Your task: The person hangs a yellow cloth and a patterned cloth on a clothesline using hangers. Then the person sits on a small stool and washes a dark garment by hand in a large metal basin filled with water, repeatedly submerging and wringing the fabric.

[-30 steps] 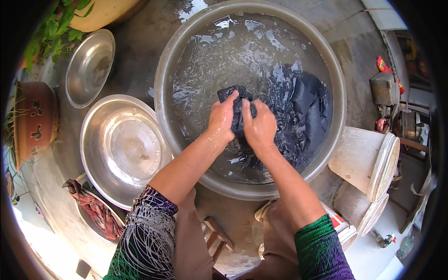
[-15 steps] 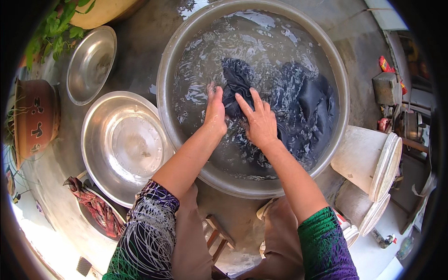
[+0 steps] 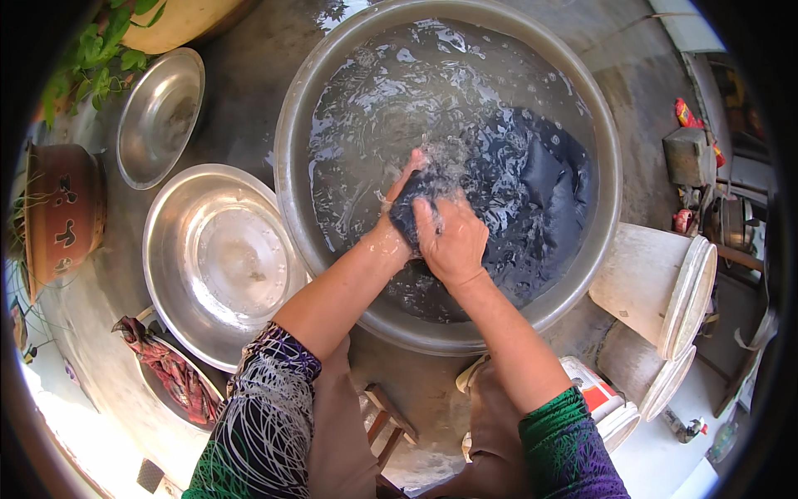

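A wet dark navy garment (image 3: 553, 179) lies in the large metal basin (image 3: 611, 179), spread through the greyish water on the right side. A bunched fold of it is pressed between my two hands, near the middle of the basin. My left hand (image 3: 397, 208) is under and beside this fold, partly covered by it, with a finger stretched toward the far side. Over the fold, my right hand (image 3: 455, 243) is closed, its thumb on the cloth and its fingertips hidden in splashing water. What lies deeper in the water is hidden.
Left of the basin stand a smaller metal basin (image 3: 179, 283), another metal bowl (image 3: 137, 125) and a container with red patterned cloth (image 3: 179, 378). A potted plant's brown pot (image 3: 71, 212) is farther left. White buckets (image 3: 640, 283) lie at right. A wooden stool (image 3: 391, 416) shows below.
My hands have come together on the cloth, the right moving left and nearer me. The bunched fold has been drawn nearer me, and water now splashes around it.
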Available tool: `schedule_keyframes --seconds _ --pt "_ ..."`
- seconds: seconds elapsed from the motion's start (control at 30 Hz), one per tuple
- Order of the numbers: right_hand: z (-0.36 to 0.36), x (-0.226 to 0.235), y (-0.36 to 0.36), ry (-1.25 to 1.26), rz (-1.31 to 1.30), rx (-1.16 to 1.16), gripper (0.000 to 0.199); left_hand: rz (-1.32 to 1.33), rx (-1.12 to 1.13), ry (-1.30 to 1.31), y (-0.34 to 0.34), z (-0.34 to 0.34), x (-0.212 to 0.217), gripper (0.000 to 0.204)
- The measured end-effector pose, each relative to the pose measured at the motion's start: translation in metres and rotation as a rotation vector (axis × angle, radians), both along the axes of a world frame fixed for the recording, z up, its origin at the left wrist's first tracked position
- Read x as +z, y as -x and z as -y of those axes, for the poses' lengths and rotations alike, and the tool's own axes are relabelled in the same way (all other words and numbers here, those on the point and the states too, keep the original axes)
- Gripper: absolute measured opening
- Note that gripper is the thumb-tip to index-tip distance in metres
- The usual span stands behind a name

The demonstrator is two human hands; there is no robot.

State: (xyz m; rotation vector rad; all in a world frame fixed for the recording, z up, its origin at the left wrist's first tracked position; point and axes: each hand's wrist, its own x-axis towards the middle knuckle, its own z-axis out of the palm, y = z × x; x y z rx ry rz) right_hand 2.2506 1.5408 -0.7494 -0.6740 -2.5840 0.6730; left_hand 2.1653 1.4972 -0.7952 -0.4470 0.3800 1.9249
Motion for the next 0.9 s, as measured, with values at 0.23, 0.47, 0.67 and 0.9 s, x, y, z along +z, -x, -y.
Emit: schedule_keyframes --seconds 0.23,0.47,0.67,0.9 --pt "-0.068 -0.019 0.015 0.179 0.418 -0.176 0.027 -0.258 0.066 0.369 0.004 0.003 0.009 0.035" --pt "-0.077 -0.043 0.018 0.039 -0.079 -0.081 0.040 -0.462 -0.048 0.835 0.010 0.012 -0.028 0.031" --pt "-0.103 -0.061 0.010 0.455 0.322 -0.404 0.032 -0.340 0.025 0.705 0.028 0.015 -0.023 0.030" --pt "-0.050 0.021 0.016 0.342 -0.283 0.078 0.028 -0.212 -0.024 0.384 0.032 0.018 0.004 0.061"
